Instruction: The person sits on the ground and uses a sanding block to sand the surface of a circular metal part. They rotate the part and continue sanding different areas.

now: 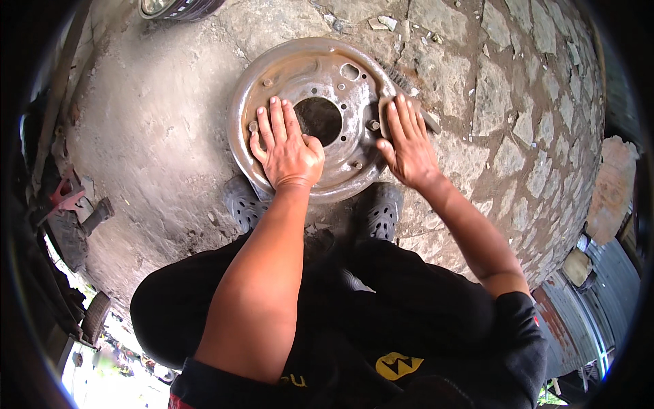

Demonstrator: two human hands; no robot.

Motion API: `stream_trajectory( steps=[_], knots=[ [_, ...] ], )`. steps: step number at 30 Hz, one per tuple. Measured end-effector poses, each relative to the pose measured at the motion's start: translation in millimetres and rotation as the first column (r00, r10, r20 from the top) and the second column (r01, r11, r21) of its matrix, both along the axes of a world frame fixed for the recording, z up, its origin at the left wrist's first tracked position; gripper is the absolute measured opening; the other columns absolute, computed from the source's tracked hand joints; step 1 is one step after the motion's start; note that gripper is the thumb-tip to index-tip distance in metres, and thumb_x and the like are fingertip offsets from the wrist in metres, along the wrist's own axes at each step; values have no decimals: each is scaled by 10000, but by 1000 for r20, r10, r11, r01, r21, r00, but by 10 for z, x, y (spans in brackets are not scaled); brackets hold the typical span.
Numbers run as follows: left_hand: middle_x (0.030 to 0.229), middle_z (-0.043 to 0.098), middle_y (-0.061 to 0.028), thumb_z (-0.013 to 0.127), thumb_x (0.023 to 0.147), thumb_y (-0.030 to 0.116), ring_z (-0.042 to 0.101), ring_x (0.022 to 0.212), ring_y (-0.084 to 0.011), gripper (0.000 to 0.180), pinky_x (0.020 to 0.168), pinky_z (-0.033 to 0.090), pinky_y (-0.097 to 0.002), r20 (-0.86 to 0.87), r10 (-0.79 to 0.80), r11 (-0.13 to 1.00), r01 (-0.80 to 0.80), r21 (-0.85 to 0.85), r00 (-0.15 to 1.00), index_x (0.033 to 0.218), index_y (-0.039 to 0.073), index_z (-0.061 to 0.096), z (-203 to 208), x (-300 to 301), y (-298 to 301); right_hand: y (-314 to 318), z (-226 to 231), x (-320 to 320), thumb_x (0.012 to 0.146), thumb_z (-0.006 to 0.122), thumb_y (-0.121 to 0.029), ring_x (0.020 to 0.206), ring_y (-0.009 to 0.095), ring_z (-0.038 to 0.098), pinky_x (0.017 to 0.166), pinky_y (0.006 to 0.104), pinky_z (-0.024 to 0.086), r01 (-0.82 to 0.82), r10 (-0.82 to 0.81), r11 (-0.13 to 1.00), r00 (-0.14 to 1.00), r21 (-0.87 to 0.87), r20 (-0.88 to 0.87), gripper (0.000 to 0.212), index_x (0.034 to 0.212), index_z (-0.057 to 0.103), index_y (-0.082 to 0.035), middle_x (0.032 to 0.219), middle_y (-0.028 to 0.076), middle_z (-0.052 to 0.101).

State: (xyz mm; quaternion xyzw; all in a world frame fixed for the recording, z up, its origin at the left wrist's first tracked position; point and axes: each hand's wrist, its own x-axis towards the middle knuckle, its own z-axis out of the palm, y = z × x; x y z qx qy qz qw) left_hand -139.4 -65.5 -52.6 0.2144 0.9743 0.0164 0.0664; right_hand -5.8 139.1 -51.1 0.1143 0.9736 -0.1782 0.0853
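Observation:
A round, rusty metal brake backing plate lies on the ground in front of me, with a large central hole and several smaller holes and bolts. My left hand rests flat on its left side, fingers spread beside the hole. At the plate's right rim, my right hand lies palm down with fingers stretched out and close together. Beneath those fingers shows a brownish flat piece, mostly hidden; I cannot tell what it is. A dark brush-like thing lies just beyond the rim, its bristles partly visible.
My grey clogs stand against the plate's near edge. Stone paving spreads to the right, smoother concrete to the left. A round dark-sided object sits at the far left. A red metal stand and corrugated sheets line the sides.

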Motion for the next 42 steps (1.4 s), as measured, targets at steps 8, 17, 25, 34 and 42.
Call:
stream_trajectory(
  steps=[8, 17, 25, 34, 42],
  knots=[
    [1670, 241, -82, 490, 831, 296, 177, 1542, -261, 783, 1184, 124, -485, -17, -16, 1000, 16, -25, 1000, 1568, 80, 336, -12, 36, 7, 96, -2, -399, 1034, 355, -560, 1535, 369, 163, 1245, 504, 143, 79, -79, 997, 997, 10, -22, 762, 1583, 237, -44, 1659, 199, 170],
    [1673, 234, -85, 480, 836, 305, 173, 1542, -263, 786, 1183, 121, -483, -18, -20, 1000, 19, -16, 1000, 1571, 72, 327, 16, -1, 23, 39, -3, -166, 1038, 349, -545, 1524, 387, 187, 1238, 513, 165, 59, -57, 997, 998, 52, -39, 757, 1582, 226, -32, 1650, 218, 180],
    [1670, 240, -90, 491, 825, 297, 174, 1543, -267, 799, 1186, 124, -484, -10, -13, 1000, 13, -17, 1000, 1573, 73, 322, -11, 11, 0, -117, 45, 176, 1029, 414, -513, 1536, 373, 165, 1246, 506, 136, 85, -82, 996, 995, -36, 63, 748, 1581, 237, -40, 1654, 211, 178],
    [1669, 253, -64, 487, 834, 326, 183, 1540, -257, 768, 1187, 109, -478, -50, -17, 999, 15, -35, 999, 1557, 93, 373, -22, 39, -21, -22, -41, -239, 1025, 417, -516, 1502, 382, 247, 1232, 517, 179, 103, -101, 994, 989, 18, -111, 735, 1567, 275, -41, 1639, 192, 242],
    [1672, 238, -80, 481, 829, 303, 177, 1542, -259, 775, 1190, 119, -486, -52, -24, 1000, 23, -19, 998, 1558, 72, 356, -29, 10, 5, -7, -5, -299, 1028, 405, -525, 1515, 383, 216, 1230, 523, 185, 115, -113, 993, 989, 20, -93, 726, 1570, 277, -59, 1645, 184, 231]
  ],
)
